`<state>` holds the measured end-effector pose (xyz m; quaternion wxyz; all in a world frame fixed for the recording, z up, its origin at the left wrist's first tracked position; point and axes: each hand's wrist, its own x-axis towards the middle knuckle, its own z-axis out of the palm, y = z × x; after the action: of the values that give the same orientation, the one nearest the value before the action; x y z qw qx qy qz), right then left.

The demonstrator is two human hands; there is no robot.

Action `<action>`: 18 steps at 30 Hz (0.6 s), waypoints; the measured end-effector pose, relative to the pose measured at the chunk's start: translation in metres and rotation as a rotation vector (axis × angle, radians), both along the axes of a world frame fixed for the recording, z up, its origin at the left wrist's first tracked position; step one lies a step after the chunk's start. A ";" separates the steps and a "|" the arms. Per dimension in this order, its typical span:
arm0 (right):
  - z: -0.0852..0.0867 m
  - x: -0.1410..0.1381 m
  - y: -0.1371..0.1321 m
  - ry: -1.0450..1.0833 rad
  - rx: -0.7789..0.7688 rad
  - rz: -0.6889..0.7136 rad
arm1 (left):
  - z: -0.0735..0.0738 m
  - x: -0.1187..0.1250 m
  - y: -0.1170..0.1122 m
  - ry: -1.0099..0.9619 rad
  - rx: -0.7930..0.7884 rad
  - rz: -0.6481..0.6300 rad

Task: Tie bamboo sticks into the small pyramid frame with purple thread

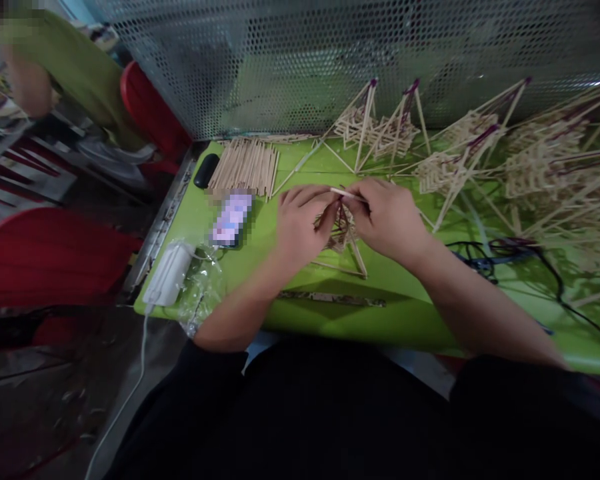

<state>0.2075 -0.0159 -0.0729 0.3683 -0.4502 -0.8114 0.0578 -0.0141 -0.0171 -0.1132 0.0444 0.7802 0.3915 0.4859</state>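
the counter [300,320] was lime green, the sticks [245,167] pale tan, the chair [150,110] red, the mesh [290,60] grey and dotted.

My table [230,263] — what lies where

Loose sticks [245,167] behind the phone [231,219]; finished frames [480,157] far right — charger [169,273] at left edge.

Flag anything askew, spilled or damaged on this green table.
Nothing looks damaged or spilled. The one loose end is crumpled clear plastic wrap lying at the green table edge beside the white charger. Both hands, left hand and right hand, work the stick frame.
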 end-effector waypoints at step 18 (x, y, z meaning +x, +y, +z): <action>0.017 -0.009 -0.007 0.198 -0.063 0.090 | 0.004 0.008 -0.010 0.034 0.417 0.113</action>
<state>0.1990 -0.0230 -0.0558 0.4294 -0.4166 -0.7882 0.1440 -0.0057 -0.0269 -0.1090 -0.1518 0.7572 0.3266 0.5449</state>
